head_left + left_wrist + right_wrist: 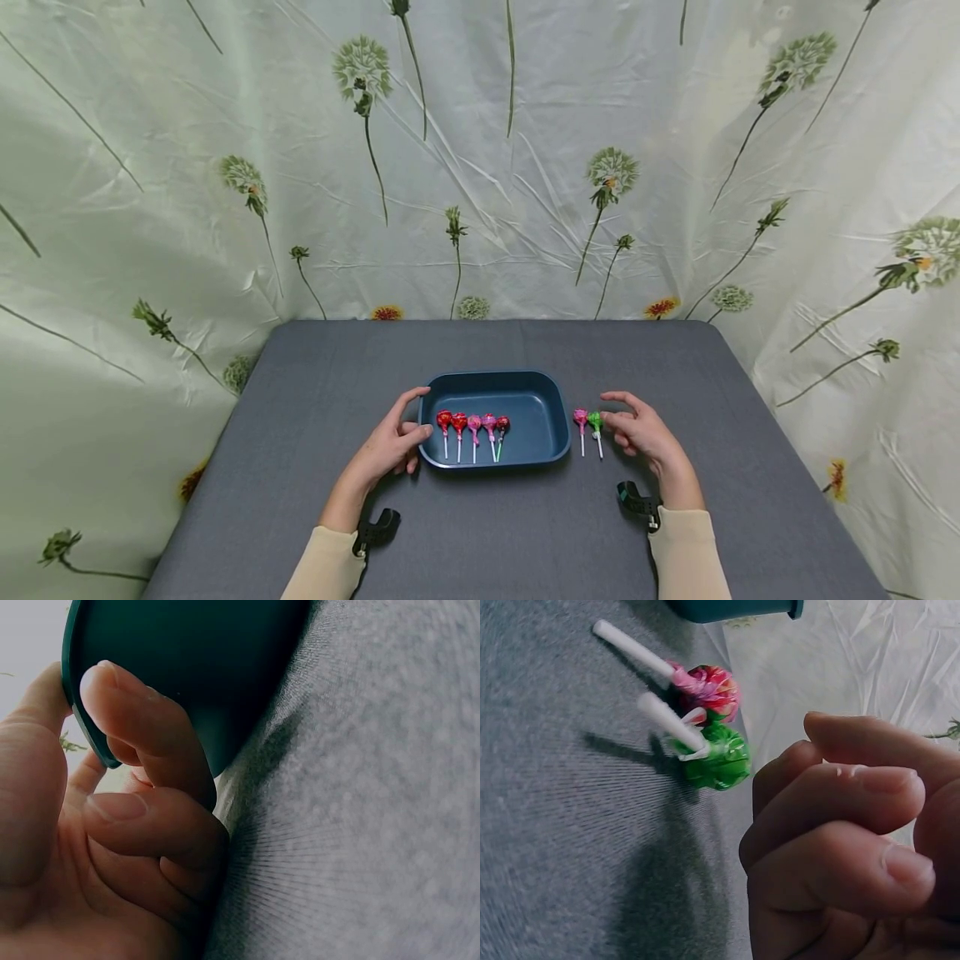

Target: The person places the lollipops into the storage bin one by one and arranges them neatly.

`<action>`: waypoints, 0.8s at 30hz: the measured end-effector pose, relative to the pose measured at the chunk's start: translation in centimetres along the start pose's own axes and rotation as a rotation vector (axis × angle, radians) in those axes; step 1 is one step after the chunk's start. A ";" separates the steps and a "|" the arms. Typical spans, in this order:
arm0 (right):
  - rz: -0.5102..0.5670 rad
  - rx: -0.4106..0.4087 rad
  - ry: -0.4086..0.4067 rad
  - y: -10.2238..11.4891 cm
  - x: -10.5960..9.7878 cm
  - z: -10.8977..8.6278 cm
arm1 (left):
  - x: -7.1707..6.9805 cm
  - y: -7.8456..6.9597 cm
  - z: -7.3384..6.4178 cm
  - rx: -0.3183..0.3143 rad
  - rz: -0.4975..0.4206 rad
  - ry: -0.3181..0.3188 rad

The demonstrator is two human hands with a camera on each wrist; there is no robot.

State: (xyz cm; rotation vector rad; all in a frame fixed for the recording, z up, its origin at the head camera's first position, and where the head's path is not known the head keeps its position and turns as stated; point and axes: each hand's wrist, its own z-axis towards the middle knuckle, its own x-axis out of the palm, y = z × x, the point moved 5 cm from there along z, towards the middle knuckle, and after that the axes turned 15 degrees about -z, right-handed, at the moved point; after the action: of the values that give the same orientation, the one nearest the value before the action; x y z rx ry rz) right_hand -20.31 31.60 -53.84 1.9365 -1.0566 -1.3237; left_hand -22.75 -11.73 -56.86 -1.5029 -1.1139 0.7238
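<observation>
My left hand point(390, 447) is at the left end of a dark blue tray point(540, 433), its thumb and index finger on the rim. In the left wrist view the other fingers point(154, 821) bend beside the tray's outer wall point(187, 645). Several lollipops point(474, 423) with red, pink and dark wrappers lie in a row inside the tray, sticks toward me. Right of the tray, a pink lollipop point(709, 691) and a green lollipop point(724, 759) lie side by side on the cloth. Just right of the green one is my right hand point(645, 433), fingers loosely bent, holding nothing.
A grey cloth covers the table point(480, 533). Behind it and at both sides hangs a pale curtain point(525, 208) printed with dandelions. Black wrist mounts point(637, 500) are strapped at both sleeves.
</observation>
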 end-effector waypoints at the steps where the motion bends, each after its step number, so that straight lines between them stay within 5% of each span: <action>1: 0.000 0.006 -0.001 -0.1 0.1 0.1 | 0.0 0.0 0.0 0.001 -0.001 0.001; 24: 0.006 0.051 -0.013 -0.6 1.4 0.7 | 0.0 -0.1 -0.1 0.005 -0.006 0.005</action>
State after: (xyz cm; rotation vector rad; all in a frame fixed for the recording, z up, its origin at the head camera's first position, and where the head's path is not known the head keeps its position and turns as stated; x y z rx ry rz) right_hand -20.50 30.75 -55.28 1.9627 -1.1122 -1.3191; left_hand -22.71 -11.77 -56.80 -1.4959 -1.1114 0.7174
